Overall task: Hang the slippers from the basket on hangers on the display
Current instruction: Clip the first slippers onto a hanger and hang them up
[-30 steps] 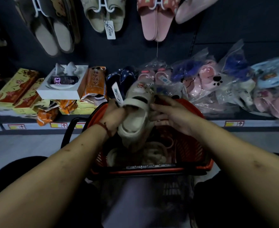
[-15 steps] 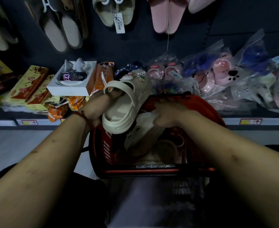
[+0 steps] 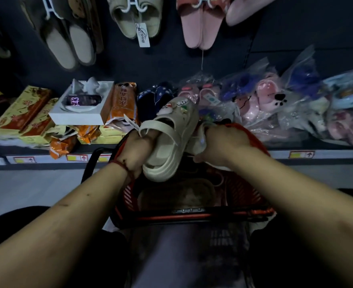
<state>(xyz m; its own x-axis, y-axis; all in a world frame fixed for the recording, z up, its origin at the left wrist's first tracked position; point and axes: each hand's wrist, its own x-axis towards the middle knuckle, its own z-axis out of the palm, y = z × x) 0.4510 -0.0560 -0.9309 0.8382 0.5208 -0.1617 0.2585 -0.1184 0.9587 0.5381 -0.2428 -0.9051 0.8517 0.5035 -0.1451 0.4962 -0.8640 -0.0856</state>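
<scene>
Left hand (image 3: 137,151) curls round the strap of one beige slipper (image 3: 171,140), held above the red basket (image 3: 192,215); right hand (image 3: 223,146) clutches a second slipper (image 3: 198,140) just behind it. Two slippers up, one basket; perhaps another pair lies in its dim bottom.

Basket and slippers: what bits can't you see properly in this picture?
Head view:
- The second slipper: mostly hidden behind the right hand gripping it and the cream slipper.
- The basket inside: too dark and blurry to tell what's in it.
- The pink slippers: tops and hanger cut off by the top edge.
- The hanging tag: print too small.
</scene>
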